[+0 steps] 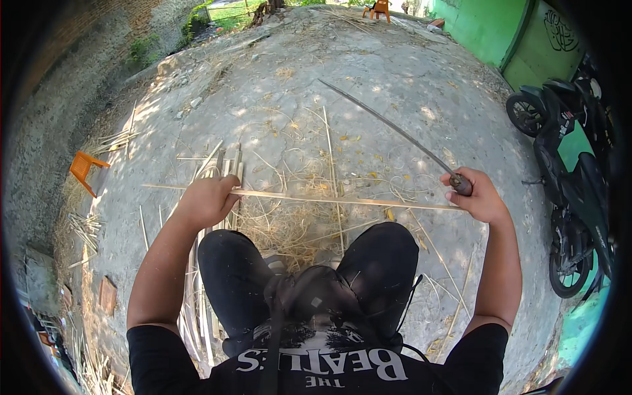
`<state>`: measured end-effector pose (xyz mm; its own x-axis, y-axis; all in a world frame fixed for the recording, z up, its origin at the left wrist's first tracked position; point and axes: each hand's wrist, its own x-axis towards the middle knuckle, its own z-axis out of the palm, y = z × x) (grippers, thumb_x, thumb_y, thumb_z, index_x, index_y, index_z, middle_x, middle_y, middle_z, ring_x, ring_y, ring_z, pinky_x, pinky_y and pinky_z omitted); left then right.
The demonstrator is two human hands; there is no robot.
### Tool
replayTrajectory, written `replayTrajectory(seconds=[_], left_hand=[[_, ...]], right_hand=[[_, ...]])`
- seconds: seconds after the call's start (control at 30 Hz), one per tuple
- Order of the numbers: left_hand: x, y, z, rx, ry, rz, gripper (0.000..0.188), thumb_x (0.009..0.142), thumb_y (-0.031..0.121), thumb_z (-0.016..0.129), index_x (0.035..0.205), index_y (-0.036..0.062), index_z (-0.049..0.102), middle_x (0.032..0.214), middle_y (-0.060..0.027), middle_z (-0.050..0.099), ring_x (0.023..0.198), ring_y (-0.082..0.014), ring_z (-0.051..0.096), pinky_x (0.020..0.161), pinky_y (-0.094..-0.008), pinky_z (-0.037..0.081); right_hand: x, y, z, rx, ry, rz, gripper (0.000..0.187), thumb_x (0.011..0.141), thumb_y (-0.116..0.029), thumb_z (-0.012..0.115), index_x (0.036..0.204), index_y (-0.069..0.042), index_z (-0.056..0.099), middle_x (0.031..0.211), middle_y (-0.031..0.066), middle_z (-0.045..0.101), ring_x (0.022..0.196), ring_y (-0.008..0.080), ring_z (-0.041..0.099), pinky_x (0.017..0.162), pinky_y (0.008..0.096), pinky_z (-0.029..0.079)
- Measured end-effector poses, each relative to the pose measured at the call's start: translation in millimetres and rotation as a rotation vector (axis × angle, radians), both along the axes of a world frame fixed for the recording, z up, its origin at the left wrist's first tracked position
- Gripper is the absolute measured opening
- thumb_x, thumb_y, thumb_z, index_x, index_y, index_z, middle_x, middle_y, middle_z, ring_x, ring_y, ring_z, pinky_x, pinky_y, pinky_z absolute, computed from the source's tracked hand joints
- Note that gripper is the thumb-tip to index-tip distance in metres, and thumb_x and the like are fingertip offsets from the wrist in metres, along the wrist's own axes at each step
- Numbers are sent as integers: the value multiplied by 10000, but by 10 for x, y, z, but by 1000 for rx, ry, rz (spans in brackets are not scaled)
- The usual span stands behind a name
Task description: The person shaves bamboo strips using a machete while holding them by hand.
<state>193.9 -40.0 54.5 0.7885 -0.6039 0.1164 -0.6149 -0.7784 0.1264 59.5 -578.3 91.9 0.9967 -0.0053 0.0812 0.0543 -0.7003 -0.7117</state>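
Note:
A long, thin, pale strip, which looks like split bamboo (342, 199), stretches across in front of my knees. My left hand (209, 199) is closed around it near its left end, and a short length sticks out past the fist. In my right hand (482, 197) is a long-bladed knife (401, 133), gripped by its dark handle, its narrow blade slanting up and to the left. The strip's right end meets the fingers of this same hand. Curled shavings (289, 227) lie on the ground between my legs.
More pale strips (204, 316) lie beside my left leg. Bundles of sticks (85, 230) are along the left wall. An orange stool (85, 171) stands at the left, another (378, 9) at the far end. Motorbikes (559, 178) line the right side by a green wall (480, 26).

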Motion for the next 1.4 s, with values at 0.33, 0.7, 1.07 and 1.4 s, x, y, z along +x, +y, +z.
replayTrajectory(seconds=[0.33,0.7,1.07,1.4], left_hand=[[-1758,1001,-523,-329,566,656,403,1012,378,600,921,-10,661,758,-190,645,711,-305,620,700,-401,496],[-1925,682,-1020,-483,358,768,360,1053,291,503,881,-7,611,764,-239,653,757,-434,652,683,-495,482],[-1919,540,-994,-350,213,753,291,1050,253,520,876,30,589,709,-247,628,705,-472,627,622,-534,464],[-1927,639,-1128,-369,159,671,269,1037,231,544,854,37,581,671,-239,604,677,-470,616,600,-536,453]], right_hand=[[977,902,358,-679,-272,-330,234,882,-264,745,965,-77,632,819,141,709,822,382,689,716,491,523],[1228,2866,-1078,-546,-72,532,177,851,-215,697,1007,-137,667,850,114,715,846,353,711,734,500,555],[1486,2598,-1453,-408,51,329,151,836,-202,682,972,-143,658,849,134,695,829,376,687,695,526,522],[1805,2355,-1669,-344,172,196,192,851,-172,673,1031,-107,680,924,143,721,913,367,705,768,521,554]])
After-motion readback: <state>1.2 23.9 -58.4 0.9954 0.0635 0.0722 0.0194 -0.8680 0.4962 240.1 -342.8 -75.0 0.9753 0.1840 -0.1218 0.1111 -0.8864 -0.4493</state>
